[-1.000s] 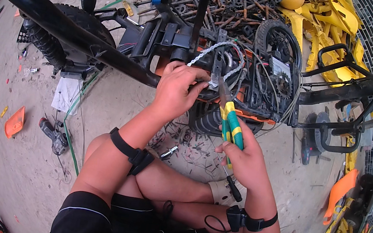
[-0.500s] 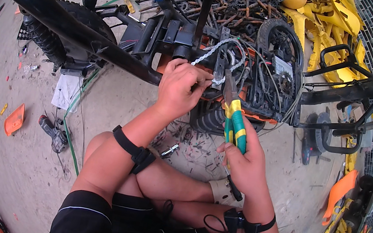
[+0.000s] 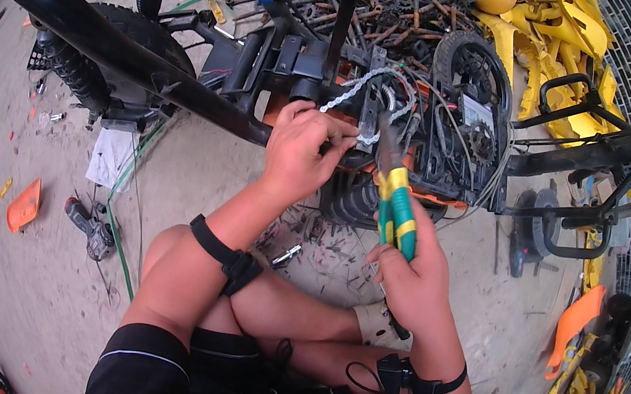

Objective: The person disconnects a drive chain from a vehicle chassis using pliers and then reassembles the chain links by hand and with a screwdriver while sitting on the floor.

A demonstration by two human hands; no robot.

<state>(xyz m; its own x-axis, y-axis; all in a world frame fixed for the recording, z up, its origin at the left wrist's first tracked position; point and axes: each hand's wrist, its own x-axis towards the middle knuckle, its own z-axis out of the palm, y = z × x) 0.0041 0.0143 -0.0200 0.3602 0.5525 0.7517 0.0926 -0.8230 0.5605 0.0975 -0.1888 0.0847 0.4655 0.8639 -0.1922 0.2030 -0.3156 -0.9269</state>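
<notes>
**Fingers closed on pliers and cable at the frame**

Fingers (image 3: pixel 403 273) of the right hand (image 3: pixel 416 286) are wrapped tight around the pliers (image 3: pixel 393 198), whose green-and-yellow handles run up and slightly left, long axis near vertical, nose pointing into the wiring. The black frame tube (image 3: pixel 129 59) slants across the upper left, hemming in the work from above (bare sandy ground (image 3: pixel 193 175) lies open below it). The left hand (image 3: pixel 302 152) pinches a white spiral-wrapped cable (image 3: pixel 347 89) beside the pliers' tip. A yellow parts heap (image 3: pixel 567 39) crowds the upper right. A small orange piece (image 3: pixel 25 203) lies well apart, left.
</notes>
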